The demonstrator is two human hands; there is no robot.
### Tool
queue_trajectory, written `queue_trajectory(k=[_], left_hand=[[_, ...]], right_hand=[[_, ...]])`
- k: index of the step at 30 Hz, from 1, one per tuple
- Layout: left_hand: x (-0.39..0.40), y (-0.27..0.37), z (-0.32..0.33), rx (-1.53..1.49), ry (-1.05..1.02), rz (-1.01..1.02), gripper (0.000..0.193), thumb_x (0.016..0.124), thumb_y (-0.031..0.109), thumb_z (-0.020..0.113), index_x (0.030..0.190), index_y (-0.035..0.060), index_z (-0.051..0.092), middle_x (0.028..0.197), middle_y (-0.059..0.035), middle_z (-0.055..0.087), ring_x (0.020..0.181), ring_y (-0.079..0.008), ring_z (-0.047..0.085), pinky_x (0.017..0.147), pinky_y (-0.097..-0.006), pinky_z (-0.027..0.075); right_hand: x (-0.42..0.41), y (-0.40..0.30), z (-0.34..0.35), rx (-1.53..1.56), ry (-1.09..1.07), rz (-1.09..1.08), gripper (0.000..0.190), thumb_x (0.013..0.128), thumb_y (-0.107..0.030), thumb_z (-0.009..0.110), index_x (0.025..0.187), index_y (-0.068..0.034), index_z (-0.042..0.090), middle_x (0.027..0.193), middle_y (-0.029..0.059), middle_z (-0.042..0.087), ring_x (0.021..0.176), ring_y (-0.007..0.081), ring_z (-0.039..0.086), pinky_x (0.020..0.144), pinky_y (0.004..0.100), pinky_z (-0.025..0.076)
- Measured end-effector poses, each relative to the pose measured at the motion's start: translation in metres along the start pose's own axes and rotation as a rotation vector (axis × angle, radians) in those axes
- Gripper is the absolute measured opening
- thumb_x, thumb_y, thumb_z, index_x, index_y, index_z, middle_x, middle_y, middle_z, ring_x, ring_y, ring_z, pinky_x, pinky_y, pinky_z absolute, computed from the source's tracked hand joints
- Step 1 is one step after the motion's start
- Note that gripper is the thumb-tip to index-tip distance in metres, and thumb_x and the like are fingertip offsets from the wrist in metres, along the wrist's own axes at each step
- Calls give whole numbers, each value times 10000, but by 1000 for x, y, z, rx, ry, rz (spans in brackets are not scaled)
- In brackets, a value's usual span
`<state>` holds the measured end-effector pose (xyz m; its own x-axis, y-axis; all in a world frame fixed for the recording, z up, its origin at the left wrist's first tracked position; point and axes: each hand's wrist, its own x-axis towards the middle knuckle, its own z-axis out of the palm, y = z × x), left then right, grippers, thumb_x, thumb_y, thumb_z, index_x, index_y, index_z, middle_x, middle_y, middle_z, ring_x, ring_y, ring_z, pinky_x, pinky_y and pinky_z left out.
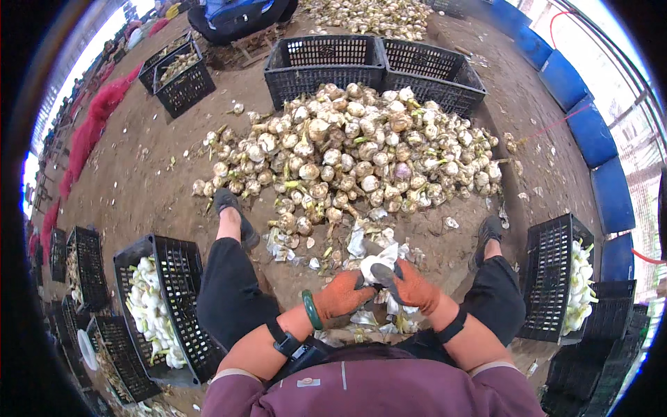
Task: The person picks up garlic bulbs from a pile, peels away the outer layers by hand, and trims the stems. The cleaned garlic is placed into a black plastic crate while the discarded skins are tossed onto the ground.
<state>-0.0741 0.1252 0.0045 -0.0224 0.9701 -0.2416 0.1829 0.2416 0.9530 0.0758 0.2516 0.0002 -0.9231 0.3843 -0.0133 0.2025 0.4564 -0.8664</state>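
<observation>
Between my knees, my gloved left hand [346, 294] and gloved right hand [409, 286] are closed around a white garlic bulb [371, 268]. Pale outer skin [390, 255] stands loose at the bulb's upper right, by my right fingers. Both gloves are orange with dark fingertips. A heap of soil-stained garlic bulbs [344, 151] spreads on the ground beyond my feet. Peeled-off skins [359, 240] litter the ground just ahead of my hands and beneath them.
Cleaned garlic fills a black crate [180, 297] at my left and another black crate [547, 276] at my right. Two black crates [325, 68] [432, 70] stand behind the heap. Blue panels [591, 125] line the right side; red netting [96, 122] lies far left.
</observation>
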Motion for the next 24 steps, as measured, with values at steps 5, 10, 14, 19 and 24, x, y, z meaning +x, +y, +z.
queue_trajectory(k=[5, 10, 14, 19, 24], left_hand=[[-15, -17, -4, -490, -138, 114, 415, 747, 58, 575, 1154, 31, 499, 1051, -75, 582, 941, -150, 545, 845, -304, 417], [-66, -50, -25, -186, 497, 34, 224, 796, 61, 553, 1011, 13, 591, 1019, -67, 579, 908, -188, 559, 805, -323, 447], [-116, -18, -90, 249, 1287, 198, 171, 732, 186, 588, 820, 44, 624, 768, -68, 614, 677, -223, 576, 606, -313, 448], [-147, 19, -151, -1122, 941, 837, 287, 796, 335, 591, 773, 52, 550, 688, -32, 550, 541, -133, 476, 476, -268, 370], [-71, -53, -93, -592, 719, -305, 267, 768, 200, 590, 964, 19, 581, 850, -89, 606, 763, -202, 560, 686, -288, 434]], right_hand=[[-4, 11, -8, -210, 351, -81, 323, 756, -172, 566, 1026, -2, 515, 787, 167, 584, 705, 333, 571, 650, 395, 465], [16, 21, -25, -194, -27, 253, 338, 763, -193, 572, 1050, -19, 528, 862, 133, 592, 763, 308, 568, 638, 377, 462], [11, 27, 6, -296, -216, 505, 414, 725, -254, 613, 1070, -37, 541, 989, 181, 581, 938, 312, 554, 783, 365, 453], [7, 69, 3, -429, -262, 446, 469, 723, -201, 527, 1174, -81, 481, 1138, 201, 514, 1041, 337, 493, 905, 390, 388], [54, 103, -17, -607, -285, 799, 573, 790, -387, 506, 1235, -38, 415, 1258, 189, 416, 1141, 334, 415, 936, 387, 363]])
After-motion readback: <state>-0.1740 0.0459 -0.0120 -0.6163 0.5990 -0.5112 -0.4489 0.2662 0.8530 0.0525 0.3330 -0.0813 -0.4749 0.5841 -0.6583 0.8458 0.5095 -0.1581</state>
